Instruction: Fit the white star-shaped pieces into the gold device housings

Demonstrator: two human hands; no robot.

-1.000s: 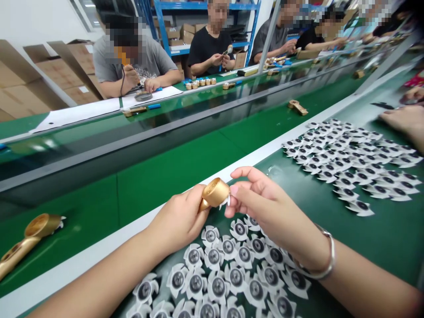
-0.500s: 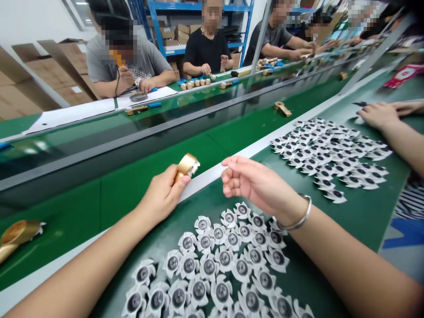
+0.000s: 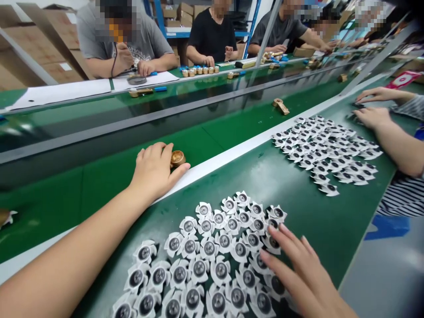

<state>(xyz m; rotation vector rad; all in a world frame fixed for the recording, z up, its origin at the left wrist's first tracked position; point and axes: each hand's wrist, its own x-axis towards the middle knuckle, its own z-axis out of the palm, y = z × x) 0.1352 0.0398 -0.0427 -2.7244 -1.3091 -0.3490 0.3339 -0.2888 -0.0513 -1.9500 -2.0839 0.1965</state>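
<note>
On the green belt, my left hand (image 3: 154, 170) is round a small gold fan housing (image 3: 178, 158), its thumb on the near side and its fingers on the far side. The housing's round hollow faces up; its other end is hidden under the fingers. My right hand (image 3: 298, 269) is over the right side of a spread of white fan wheels (image 3: 221, 269) with dark hubs, fingers apart. Its fingertips are right at several wheels; whether they touch them I cannot tell.
Another gold housing (image 3: 281, 106) lies farther along the belt (image 3: 228, 128). A second group of fan wheels (image 3: 326, 152) lies to the right, near a co-worker's hands (image 3: 376, 117). Across the line, people work behind a row of gold parts (image 3: 200, 70). A metal post (image 3: 374, 57) slants up at the right.
My right hand has dropped from beside the left one to the fan wheels, its fingers spreading. My left hand has lowered onto the belt; the gold housing there now shows its hollow, with no white blades visible.
</note>
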